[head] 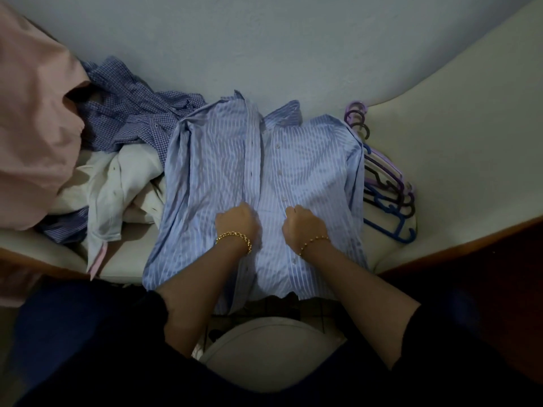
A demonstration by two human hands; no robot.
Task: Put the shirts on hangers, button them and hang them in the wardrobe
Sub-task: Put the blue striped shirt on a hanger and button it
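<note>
Pinching with the left grip (236, 220), fingers curled in tight, the buttonhole edge of the blue-and-white striped shirt (217, 160) about midway down its front. Pinching likewise with the right grip (299, 221), knuckles up and fingers tucked under, the button edge of the same shirt, just beside a white button. Held slightly apart, those two front edges, with a narrow gap between them; unfastened all the way up from there to the collar. Wearing a gold chain bracelet (235, 239) on the left wrist and a gold beaded bracelet (316, 241) on the right.

Spread front-up on a cream cushioned surface (440, 171), collar toward the pale wall (264, 39), hem draped over the near edge toward the body. Cannot tell whether a hanger sits inside the shoulders.

Just right of the shirt, partly tucked under its sleeve: a loose pile of plastic hangers (390, 201) in purple, blue and black. To the left, touching the shirt: a crumpled blue checked shirt (132, 113), a white shirt (117, 183) nearer the body, and at far left a pink garment (35, 113).
</note>
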